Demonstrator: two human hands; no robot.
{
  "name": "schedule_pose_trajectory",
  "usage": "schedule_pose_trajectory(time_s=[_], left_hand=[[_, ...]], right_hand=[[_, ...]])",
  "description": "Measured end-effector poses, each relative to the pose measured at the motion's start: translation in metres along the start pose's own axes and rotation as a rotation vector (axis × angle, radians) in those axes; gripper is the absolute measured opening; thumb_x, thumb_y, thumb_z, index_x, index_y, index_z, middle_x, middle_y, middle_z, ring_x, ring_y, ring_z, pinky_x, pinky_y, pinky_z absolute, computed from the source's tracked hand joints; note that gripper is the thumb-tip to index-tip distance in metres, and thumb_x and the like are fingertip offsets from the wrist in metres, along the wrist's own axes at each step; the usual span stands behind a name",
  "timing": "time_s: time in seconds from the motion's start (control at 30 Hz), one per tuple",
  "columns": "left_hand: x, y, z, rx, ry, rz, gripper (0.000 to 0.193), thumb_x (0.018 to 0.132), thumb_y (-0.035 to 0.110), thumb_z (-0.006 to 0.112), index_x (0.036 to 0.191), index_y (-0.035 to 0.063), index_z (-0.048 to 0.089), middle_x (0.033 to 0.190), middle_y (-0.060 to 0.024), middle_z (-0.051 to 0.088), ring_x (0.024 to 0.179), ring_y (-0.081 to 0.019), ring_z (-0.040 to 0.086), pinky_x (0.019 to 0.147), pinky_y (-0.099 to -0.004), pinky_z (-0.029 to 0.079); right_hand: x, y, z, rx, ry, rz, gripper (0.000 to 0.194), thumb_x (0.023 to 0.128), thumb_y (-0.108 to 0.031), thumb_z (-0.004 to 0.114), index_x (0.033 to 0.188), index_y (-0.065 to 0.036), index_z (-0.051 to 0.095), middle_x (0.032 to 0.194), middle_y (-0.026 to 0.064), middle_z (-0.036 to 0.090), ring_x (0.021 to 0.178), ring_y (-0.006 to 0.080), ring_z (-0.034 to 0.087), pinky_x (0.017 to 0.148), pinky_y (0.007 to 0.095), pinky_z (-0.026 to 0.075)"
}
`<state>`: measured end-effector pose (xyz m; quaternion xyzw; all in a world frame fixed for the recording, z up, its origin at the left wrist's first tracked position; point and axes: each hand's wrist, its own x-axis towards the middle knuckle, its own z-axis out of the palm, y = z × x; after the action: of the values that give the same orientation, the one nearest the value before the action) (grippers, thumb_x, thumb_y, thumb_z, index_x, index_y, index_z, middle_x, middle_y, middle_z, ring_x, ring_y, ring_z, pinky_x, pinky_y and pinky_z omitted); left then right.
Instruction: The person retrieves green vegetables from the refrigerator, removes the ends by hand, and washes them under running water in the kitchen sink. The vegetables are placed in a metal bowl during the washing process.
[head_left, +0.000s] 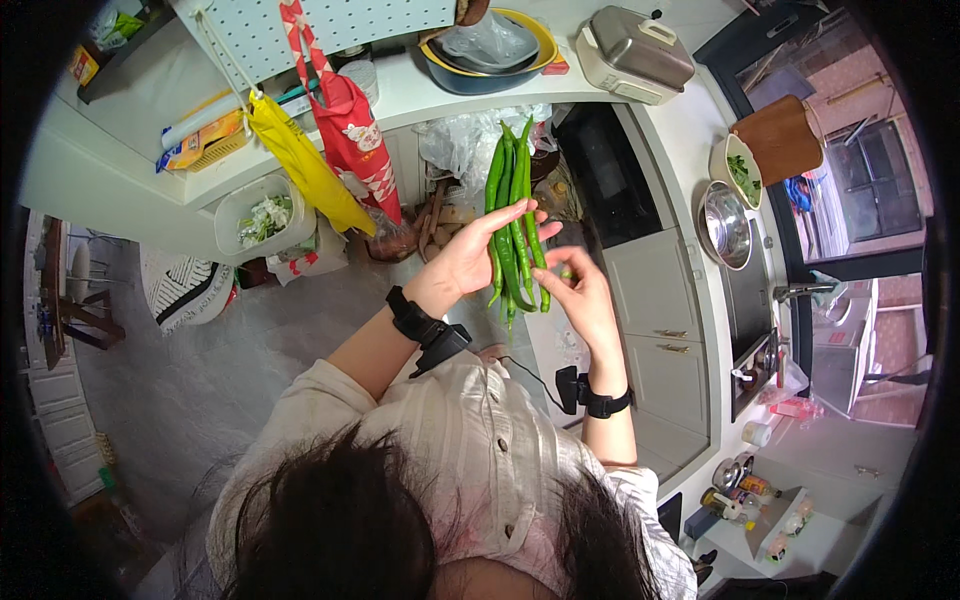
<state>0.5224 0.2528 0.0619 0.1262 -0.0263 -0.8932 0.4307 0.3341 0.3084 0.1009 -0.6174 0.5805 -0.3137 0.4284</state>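
Note:
My left hand (480, 251) holds a bunch of several long green chili peppers (512, 195) upright in front of my chest, with the thumb across them. My right hand (581, 289) is at the lower right of the bunch, its thumb and index finger at the lower part of the rightmost pepper. A small bit of green (567, 275) shows between the fingers of that hand; how much lies behind them is hidden. Black straps with small devices are around both wrists.
Plastic bags and vegetables lie on the floor ahead, beside a white bin (266, 221) with vegetable scraps. At right, the counter carries a steel bowl (725, 225), a bowl of greens (744, 176) and a sink (750, 300). A red apron (352, 135) hangs ahead to the left.

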Motion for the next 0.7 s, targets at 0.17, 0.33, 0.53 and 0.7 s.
schedule_pose_trajectory(time_s=[0.17,0.33,0.53,0.7], left_hand=[[-0.019,0.021,0.004,0.091,-0.046,0.155,0.019,0.101,0.025,0.056,0.109,0.0079,0.059,0.1,-0.0043,0.06,0.092,-0.0174,0.061,0.106,-0.0511,0.047],[-0.037,0.034,0.004,0.221,0.08,0.24,0.02,0.101,0.029,0.058,0.106,0.0091,0.058,0.099,-0.0024,0.058,0.087,-0.0136,0.057,0.093,-0.0405,0.052],[-0.061,0.057,-0.016,0.009,0.006,0.192,0.021,0.101,0.032,0.055,0.105,0.0125,0.06,0.103,-0.0033,0.059,0.089,-0.0164,0.057,0.082,-0.0354,0.051],[-0.08,0.059,-0.022,-0.011,0.022,0.221,0.022,0.1,0.031,0.058,0.108,0.0117,0.062,0.1,-0.0018,0.059,0.085,-0.0143,0.057,0.077,-0.0318,0.05]], right_hand=[[-0.012,-0.034,0.025,-0.182,0.088,-0.147,0.015,0.083,-0.011,0.076,0.092,-0.006,0.064,0.073,-0.0072,0.044,0.064,0.0032,0.036,0.056,0.0218,0.03],[-0.008,-0.046,0.054,-0.628,0.077,-0.452,0.022,0.082,-0.018,0.078,0.096,-0.007,0.065,0.075,-0.0005,0.049,0.071,0.0079,0.045,0.06,0.0269,0.037],[-0.007,-0.049,0.077,0.108,-0.155,0.026,0.019,0.09,-0.019,0.067,0.1,-0.005,0.06,0.079,0.008,0.054,0.066,0.0189,0.052,0.061,0.0328,0.042],[-0.007,-0.049,0.092,-0.068,-0.22,-0.064,0.018,0.101,-0.023,0.055,0.101,-0.005,0.055,0.081,0.0017,0.051,0.073,0.0105,0.047,0.067,0.0284,0.042]])
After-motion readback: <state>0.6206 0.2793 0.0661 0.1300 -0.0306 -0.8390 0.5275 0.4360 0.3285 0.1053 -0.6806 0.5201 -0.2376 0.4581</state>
